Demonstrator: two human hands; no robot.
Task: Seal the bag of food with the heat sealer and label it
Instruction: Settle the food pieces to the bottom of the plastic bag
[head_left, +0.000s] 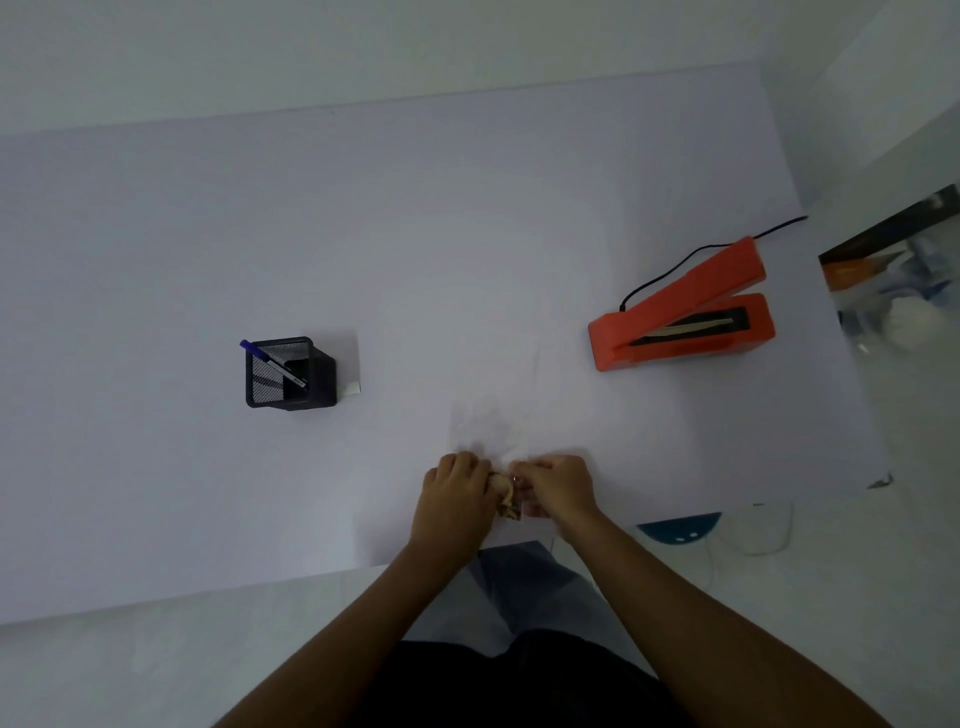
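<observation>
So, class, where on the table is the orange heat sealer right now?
The heat sealer sits at the table's right side, lid raised, beyond the right hand.

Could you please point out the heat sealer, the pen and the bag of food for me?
heat sealer (691, 288): head view, on its raised orange lid.
pen (270, 361): head view, mid-barrel, inside the mesh holder.
bag of food (506, 493): head view, the food between both hands.

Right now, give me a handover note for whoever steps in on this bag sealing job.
Left hand and right hand: both closed in a grip on the clear bag of food at the near table edge.
Orange heat sealer: far right, lid raised, cord attached, nothing in it.
Blue pen: in the black mesh holder on the left; a white label pad seems to sit beside it.
Done: nothing visible.
Left: seal, then label.
</observation>
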